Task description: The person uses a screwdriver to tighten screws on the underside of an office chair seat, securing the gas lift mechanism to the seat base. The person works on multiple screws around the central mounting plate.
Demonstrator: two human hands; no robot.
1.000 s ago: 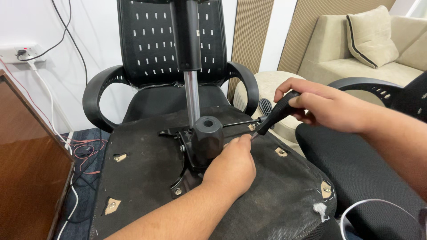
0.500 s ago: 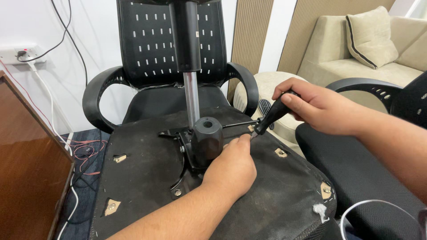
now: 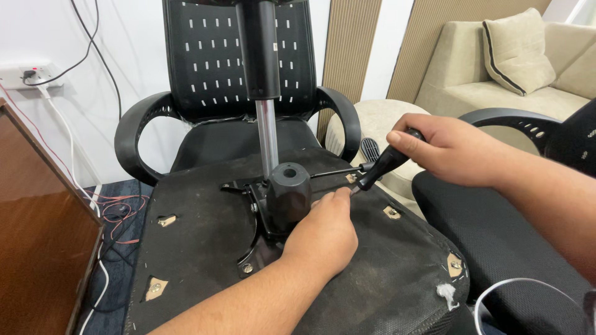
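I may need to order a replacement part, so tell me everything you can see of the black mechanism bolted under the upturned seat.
The black mechanism sits at the middle of the upturned seat base, a flat dark metal plate carrying a stout black hub with a round hole on top. A thin rod runs from it rightward to a black lever handle, gripped by the right hand. The left hand rests against its near side. A bolt shows at the plate's front left corner.
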